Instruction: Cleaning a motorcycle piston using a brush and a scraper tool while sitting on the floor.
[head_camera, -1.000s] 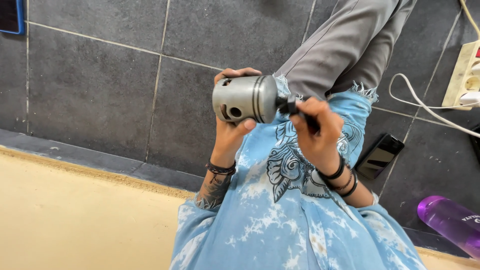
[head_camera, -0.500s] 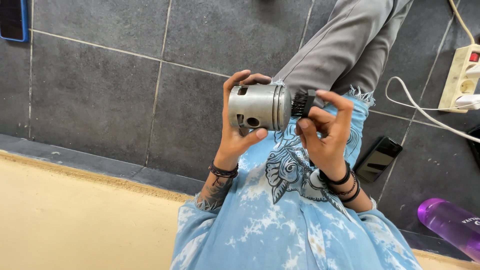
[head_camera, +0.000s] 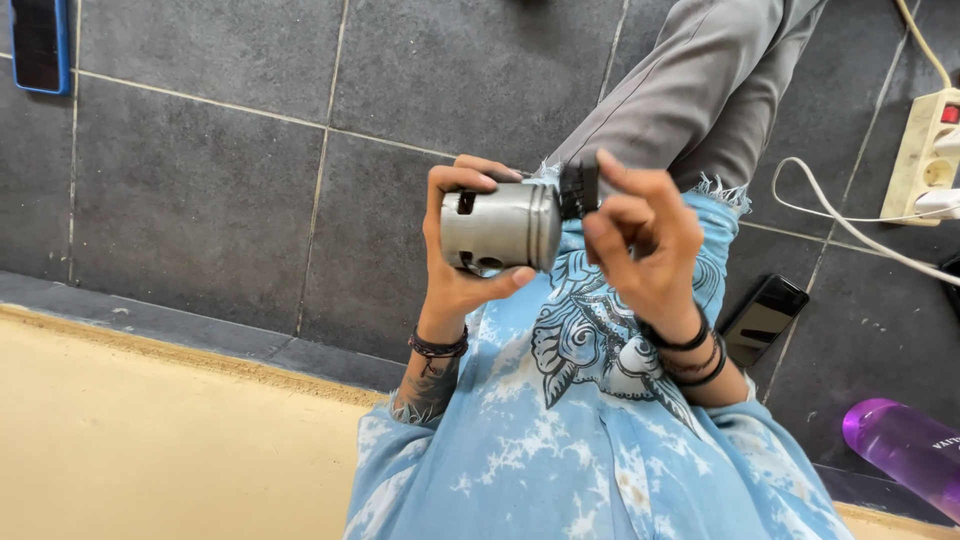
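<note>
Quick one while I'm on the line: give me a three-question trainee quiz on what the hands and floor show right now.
1. True or false: the left hand grips a grey metal piston.
2. What does the right hand press against the piston's end?
A. a small black brush
B. a yellow sponge
C. a red rag
3. Fill in: the phone lies on the dark tiled floor near a purple ____.

Key: 1 true; 2 A; 3 bottle.
</note>
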